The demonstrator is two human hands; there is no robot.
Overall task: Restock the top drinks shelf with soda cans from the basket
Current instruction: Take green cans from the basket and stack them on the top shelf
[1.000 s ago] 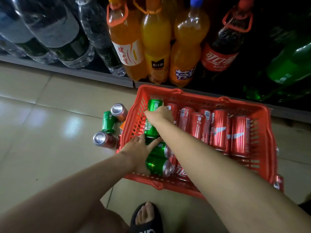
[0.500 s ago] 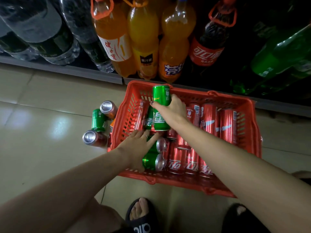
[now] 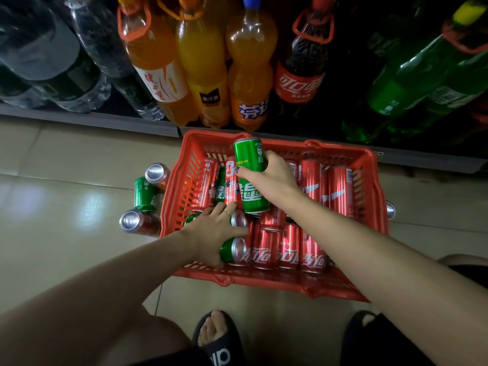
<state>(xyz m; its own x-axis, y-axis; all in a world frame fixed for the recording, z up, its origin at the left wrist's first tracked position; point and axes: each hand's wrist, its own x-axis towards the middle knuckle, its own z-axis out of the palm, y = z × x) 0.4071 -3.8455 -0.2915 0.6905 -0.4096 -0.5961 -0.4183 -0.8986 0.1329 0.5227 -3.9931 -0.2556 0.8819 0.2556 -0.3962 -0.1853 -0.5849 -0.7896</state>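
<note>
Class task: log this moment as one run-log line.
right hand grips green can above red basket | left hand rests on cans in basket | shelf not yet reached

A pale tiled floor (image 3: 66,207) carries a red basket (image 3: 375,207) set just before the bottom shelf (image 3: 92,120). Three cans stand on the tiles by the basket's left wall: a green can (image 3: 144,194) between two dark cans (image 3: 158,173) (image 3: 137,222).
</note>
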